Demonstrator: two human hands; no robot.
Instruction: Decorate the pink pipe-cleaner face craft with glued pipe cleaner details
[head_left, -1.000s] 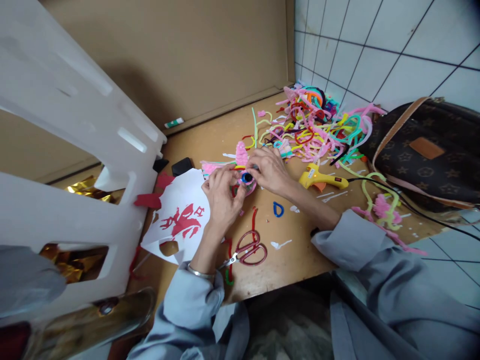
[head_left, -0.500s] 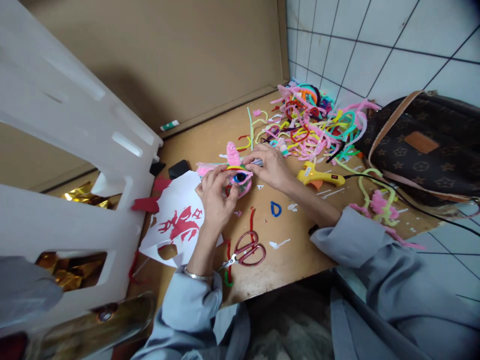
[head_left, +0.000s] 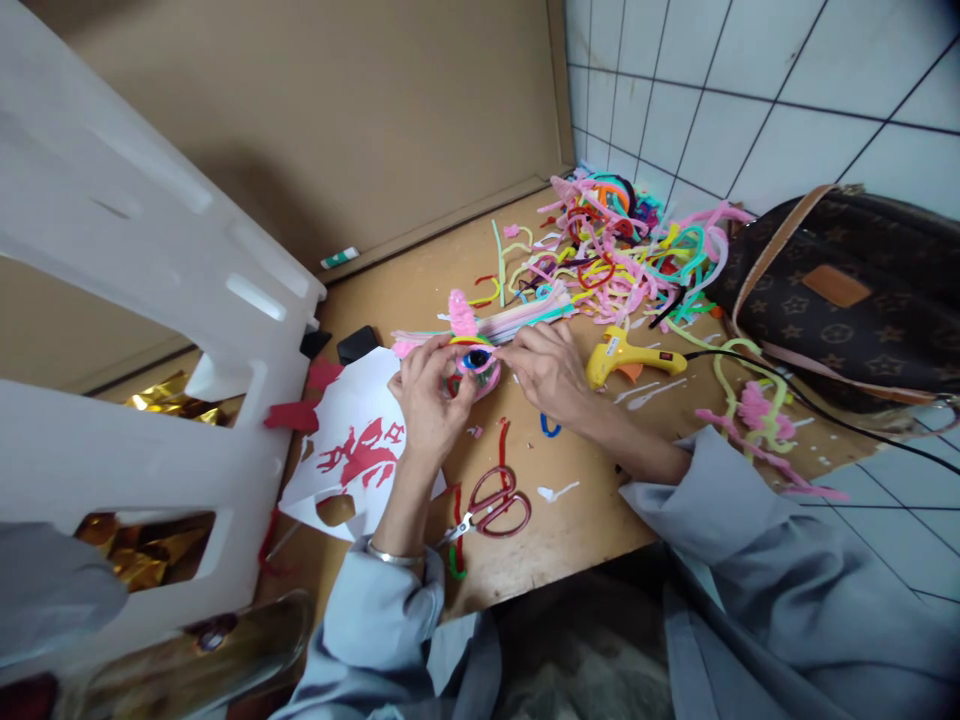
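The left hand [head_left: 430, 397] has its grip around a pink, fuzzy craft piece with a blue-and-black eye [head_left: 486, 378], over the tan wooden surface [head_left: 592, 520], beyond red-handled metal scissors [head_left: 491, 524]. The right hand [head_left: 551, 372] bunches fingertips at the piece's right edge; whether that grip holds anything, I can't tell.

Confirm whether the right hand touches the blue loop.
Cannot tell: in the head view, the right hand covers the top of the blue loop, hiding any contact or gap.
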